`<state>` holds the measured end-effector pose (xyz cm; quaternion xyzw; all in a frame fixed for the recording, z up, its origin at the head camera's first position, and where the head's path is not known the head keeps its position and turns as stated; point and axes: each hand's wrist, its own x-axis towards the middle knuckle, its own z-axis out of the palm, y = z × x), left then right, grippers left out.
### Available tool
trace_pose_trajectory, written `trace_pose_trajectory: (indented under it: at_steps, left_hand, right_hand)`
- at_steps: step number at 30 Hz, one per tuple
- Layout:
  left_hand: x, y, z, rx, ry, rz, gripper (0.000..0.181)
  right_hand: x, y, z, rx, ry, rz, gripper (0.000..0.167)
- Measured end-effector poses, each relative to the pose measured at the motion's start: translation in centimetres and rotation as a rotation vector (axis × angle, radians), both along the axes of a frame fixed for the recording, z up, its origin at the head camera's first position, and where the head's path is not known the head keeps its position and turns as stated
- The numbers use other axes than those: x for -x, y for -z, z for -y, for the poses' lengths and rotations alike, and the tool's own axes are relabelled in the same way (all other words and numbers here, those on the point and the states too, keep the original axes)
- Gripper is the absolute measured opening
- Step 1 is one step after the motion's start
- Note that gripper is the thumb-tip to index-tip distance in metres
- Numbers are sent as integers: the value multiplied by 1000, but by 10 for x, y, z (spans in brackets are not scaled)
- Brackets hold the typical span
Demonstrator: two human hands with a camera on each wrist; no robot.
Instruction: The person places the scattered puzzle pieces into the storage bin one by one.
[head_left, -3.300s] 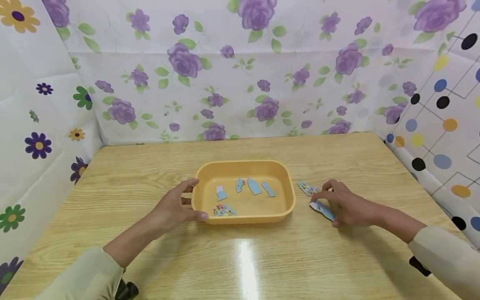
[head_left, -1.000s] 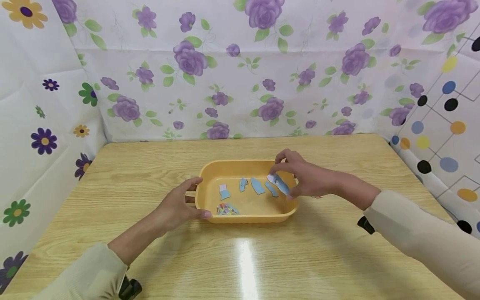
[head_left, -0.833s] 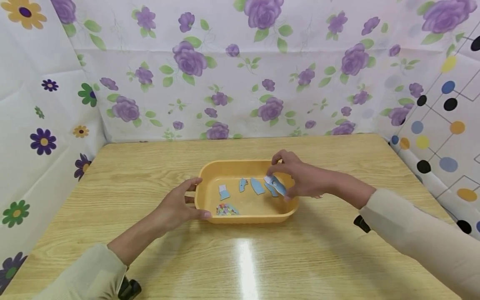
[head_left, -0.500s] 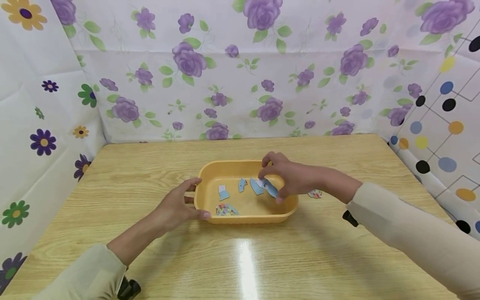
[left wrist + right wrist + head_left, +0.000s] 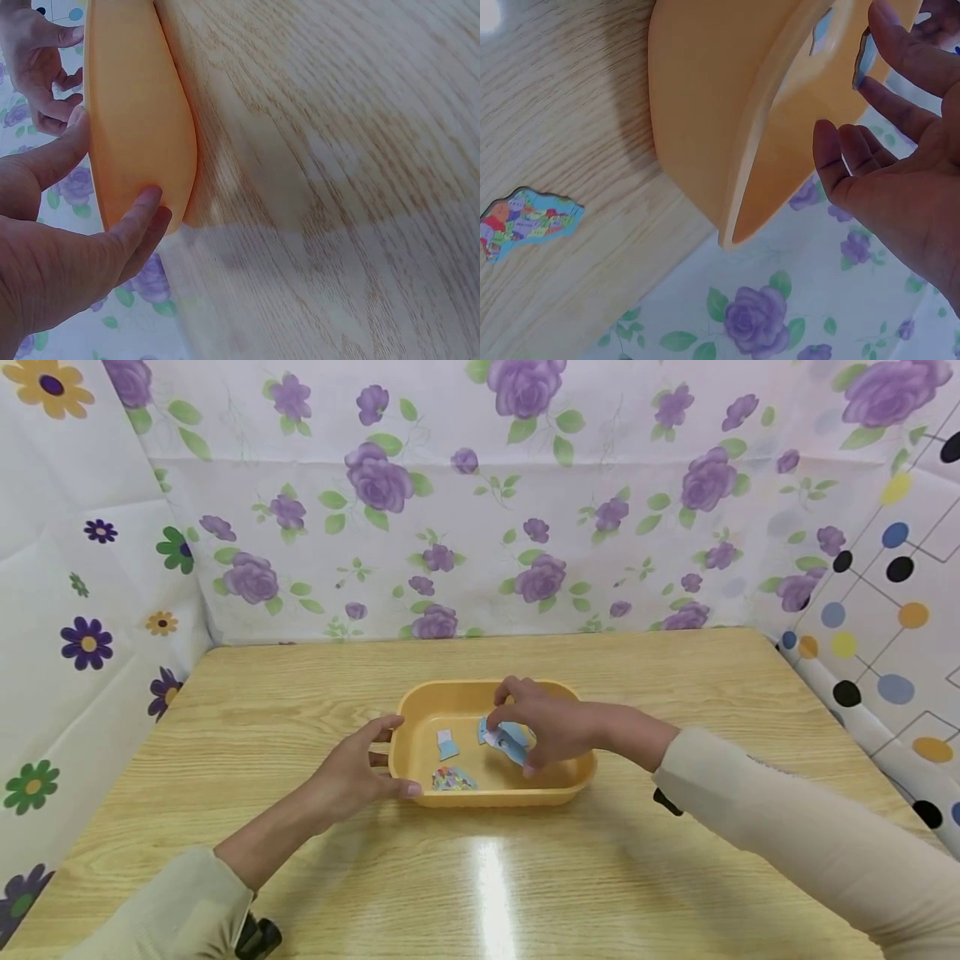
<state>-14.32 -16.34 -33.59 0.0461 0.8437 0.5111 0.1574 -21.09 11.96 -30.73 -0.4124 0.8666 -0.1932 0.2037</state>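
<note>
In the head view a yellow plastic tray (image 5: pixel 480 797) stands on the table. My left hand (image 5: pixel 348 777) holds its left end, thumb at the front corner and fingers along the side wall. Over the tray's inside, my right hand (image 5: pixel 551 722) pinches a blue puzzle piece (image 5: pixel 508 747) between thumb and fingertips. That held puzzle piece (image 5: pixel 865 60) shows edge-on in the right wrist view. In the tray lie a pink-and-blue piece (image 5: pixel 447 744), a colourful piece (image 5: pixel 453 779) and a small blue piece (image 5: pixel 482 732). Other blue pieces there are partly hidden by my right hand.
Another colourful puzzle piece (image 5: pixel 532 217) lies on the table outside the tray in the right wrist view; my right arm hides it in the head view. The wooden table (image 5: pixel 300 693) meets flowered cloth (image 5: pixel 450 543) at the back and patterned cloth at both sides.
My right hand has picked up the blue puzzle piece from the table right of the tray, brought it over the tray, then moved it left across the inside. My left hand stays on the tray.
</note>
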Motion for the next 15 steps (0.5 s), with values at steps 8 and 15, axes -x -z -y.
trace_pose_trajectory:
  at_steps: [8, 15]
  left_hand:
    - [1, 2, 1, 10, -5, 4, 98]
    - [2, 2, 2, 24, -8, -1, 99]
  right_hand:
    - [-4, 5, 7, -34, 3, 0, 59]
    - [0, 2, -1, 27, 23, 13, 62]
